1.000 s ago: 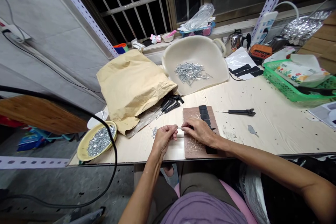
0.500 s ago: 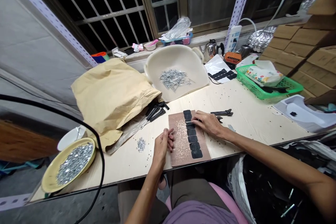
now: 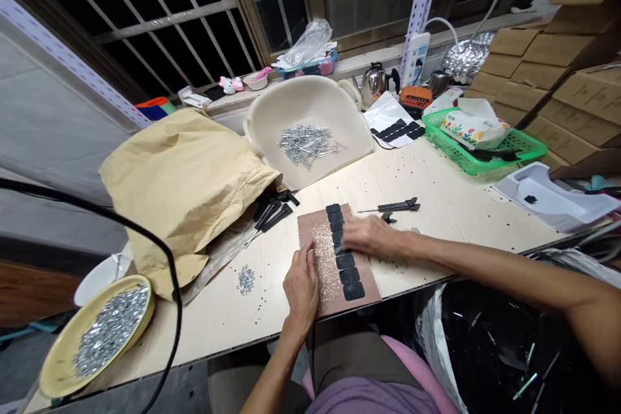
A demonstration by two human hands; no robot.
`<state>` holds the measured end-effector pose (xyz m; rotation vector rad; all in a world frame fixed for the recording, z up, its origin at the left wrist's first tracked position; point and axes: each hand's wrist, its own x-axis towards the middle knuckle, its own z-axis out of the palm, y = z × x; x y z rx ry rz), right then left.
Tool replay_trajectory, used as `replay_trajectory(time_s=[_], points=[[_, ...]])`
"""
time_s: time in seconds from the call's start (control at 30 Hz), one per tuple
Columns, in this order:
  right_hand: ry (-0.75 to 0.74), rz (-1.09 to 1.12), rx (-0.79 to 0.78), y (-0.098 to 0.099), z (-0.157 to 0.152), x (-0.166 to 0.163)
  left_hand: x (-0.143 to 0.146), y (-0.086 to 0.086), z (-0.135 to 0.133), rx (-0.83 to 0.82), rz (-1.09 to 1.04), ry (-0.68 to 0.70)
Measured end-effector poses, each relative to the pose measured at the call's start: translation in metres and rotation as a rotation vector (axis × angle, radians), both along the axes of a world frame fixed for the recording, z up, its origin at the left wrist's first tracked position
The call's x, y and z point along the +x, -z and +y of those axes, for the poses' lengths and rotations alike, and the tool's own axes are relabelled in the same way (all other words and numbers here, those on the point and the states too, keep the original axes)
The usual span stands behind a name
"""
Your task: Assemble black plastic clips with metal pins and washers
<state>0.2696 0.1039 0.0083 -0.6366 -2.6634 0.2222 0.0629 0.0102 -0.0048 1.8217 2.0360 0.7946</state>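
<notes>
steadying the brown wooden board (image 3: 324, 262) with the flat, spread left hand (image 3: 301, 284), let the right hand (image 3: 365, 237), grip blurred beyond telling, seat each black pad (image 3: 345, 261) squarely.

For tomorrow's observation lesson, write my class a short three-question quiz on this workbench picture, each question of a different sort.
1. True or false: the left hand rests on the brown rectangular board.
2. What fills the cream plastic basin? A) silver metal pins B) cloth C) water
3. Fill in: the right hand lies over the row of black ____ on the board.

Key: 1 true. 2 A: a heap of silver metal pins. 3 pads.
</notes>
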Motion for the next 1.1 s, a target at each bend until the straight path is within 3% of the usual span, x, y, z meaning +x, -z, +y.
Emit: replay_trajectory(time_s=[0.1,0.13,0.27,0.3,0.43,0.6,0.77,0.87,1.03,1.1], points=[[0.203,0.058,0.001,-0.001,0.014,-0.001,0.003,0.003,0.0,0.008,0.14,-0.01],[0.179,0.052,0.007,0.0,0.014,0.0,0.003,0.005,0.0,0.016,0.178,-0.011],[-0.159,-0.033,0.004,0.004,0.004,0.004,0.004,0.009,0.0,0.046,0.266,-0.022],[-0.143,-0.023,-0.013,0.004,0.007,0.004,0.004,0.01,0.0,0.05,0.277,-0.028],[0.148,0.082,-0.071,0.003,0.025,0.003,0.004,0.01,0.0,0.072,0.299,-0.03],[-0.165,-0.007,-0.109,0.011,0.011,0.005,0.005,0.011,0.0,0.068,0.313,-0.035],[0.088,0.071,-0.134,0.01,0.037,0.005,0.007,0.009,0.0,0.054,0.318,-0.046],[0.026,0.043,-0.116,0.01,0.048,0.004,0.008,0.009,0.0,0.039,0.312,-0.052],[0.004,0.016,-0.044,0.008,0.02,0.005,0.008,0.008,-0.001,0.024,0.296,-0.054],[-0.071,-0.02,-0.022,0.006,0.002,0.006,0.007,0.008,-0.001,0.024,0.287,-0.052]])
